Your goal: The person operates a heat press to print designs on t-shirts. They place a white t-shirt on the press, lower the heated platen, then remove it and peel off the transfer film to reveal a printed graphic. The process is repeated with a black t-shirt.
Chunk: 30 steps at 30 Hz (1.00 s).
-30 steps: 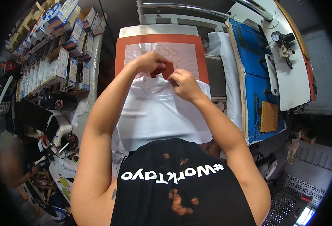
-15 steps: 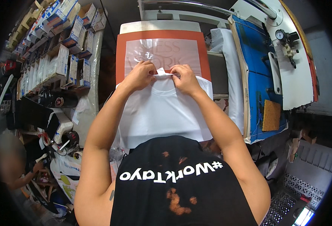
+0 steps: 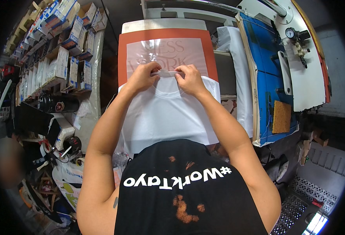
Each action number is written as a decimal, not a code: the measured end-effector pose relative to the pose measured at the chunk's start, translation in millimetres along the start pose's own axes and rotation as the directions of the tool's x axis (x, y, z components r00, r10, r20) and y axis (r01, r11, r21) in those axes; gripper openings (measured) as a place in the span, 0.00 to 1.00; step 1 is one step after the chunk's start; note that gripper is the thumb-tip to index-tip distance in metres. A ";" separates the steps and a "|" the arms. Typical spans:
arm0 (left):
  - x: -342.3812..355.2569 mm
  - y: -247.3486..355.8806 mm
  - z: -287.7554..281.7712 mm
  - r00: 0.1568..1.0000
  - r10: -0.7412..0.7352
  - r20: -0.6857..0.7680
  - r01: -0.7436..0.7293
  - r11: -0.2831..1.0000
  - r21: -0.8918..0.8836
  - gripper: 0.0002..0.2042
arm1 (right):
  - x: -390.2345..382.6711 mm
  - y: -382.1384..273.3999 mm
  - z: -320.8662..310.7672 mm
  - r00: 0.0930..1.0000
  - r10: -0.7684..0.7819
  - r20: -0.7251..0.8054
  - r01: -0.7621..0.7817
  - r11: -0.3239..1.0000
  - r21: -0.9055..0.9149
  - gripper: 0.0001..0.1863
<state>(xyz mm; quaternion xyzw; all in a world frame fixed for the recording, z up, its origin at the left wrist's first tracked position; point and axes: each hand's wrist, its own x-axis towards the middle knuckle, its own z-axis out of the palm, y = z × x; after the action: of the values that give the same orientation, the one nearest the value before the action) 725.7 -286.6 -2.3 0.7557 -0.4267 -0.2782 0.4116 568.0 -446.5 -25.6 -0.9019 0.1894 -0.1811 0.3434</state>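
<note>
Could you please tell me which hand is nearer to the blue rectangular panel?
Right. The right hand is left of the blue rectangular panel, holding the white fabric shirt at its neckline; the left hand holds it too, farther left.

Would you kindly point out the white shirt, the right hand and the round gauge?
White shirt (image 3: pixel 168 117): head view, on the middle of its body.
Right hand (image 3: pixel 190 81): head view, on the back of the hand.
Round gauge (image 3: pixel 290 33): head view, on its dial face.

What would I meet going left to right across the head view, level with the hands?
Stacked boxes, left hand, white shirt's collar, right hand, white cloth, blue panel, white machine panel.
</note>
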 end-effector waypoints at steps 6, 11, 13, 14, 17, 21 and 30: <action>-0.2 4.5 6.7 0.998 0.067 -0.023 -0.060 0.975 0.215 0.11 | 5.7 -0.4 7.2 0.998 0.054 0.013 -0.051 0.988 -0.145 0.12; -1.9 -1.2 7.4 0.992 0.115 -0.051 -0.104 0.977 0.185 0.10 | 8.2 -6.0 0.5 0.995 0.059 0.084 -0.045 0.985 -0.167 0.13; -1.8 -1.9 7.5 0.994 0.097 -0.048 -0.088 0.980 0.176 0.10 | 4.7 -4.5 -2.7 0.994 0.020 0.103 -0.003 0.987 -0.161 0.12; -2.1 -2.7 8.4 0.994 0.094 -0.055 -0.083 0.981 0.176 0.10 | 2.5 -3.9 -3.3 0.994 0.011 0.108 0.006 0.987 -0.160 0.11; -4.4 3.3 5.7 0.996 0.086 -0.028 -0.079 0.977 0.197 0.10 | -0.1 0.2 -1.9 0.995 0.000 0.102 0.011 0.994 -0.112 0.11; -8.5 2.2 3.9 0.995 0.097 -0.033 -0.092 0.989 0.112 0.09 | -3.0 -1.2 -0.3 0.997 -0.011 0.075 0.017 0.997 -0.076 0.10; -13.1 -11.9 12.4 0.974 0.210 -0.088 -0.205 0.977 0.062 0.08 | -2.2 -10.5 6.8 0.997 0.068 0.021 -0.064 0.985 -0.162 0.12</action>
<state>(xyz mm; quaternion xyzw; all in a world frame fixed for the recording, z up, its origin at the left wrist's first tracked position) 714.8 -276.4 -17.9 0.7298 -0.4907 -0.1864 0.4380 571.4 -434.4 -23.6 -0.9223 0.2287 -0.1415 0.2776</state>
